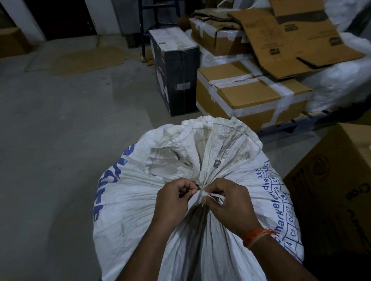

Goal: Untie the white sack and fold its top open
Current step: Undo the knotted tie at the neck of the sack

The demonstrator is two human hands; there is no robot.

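Both hands meet knuckle to knuckle at the white sack's gathered neck — left hand and right hand each pinching the white tie between curled fingers.

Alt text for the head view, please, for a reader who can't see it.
Two hands, left hand and right hand, pinch the tie cinching the gathered neck of a full white sack with blue print. Taped cardboard boxes sit on the concrete floor behind it.

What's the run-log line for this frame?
phase: untying | left hand: pinches tie | right hand: pinches tie | white sack: neck still gathered, top not folded
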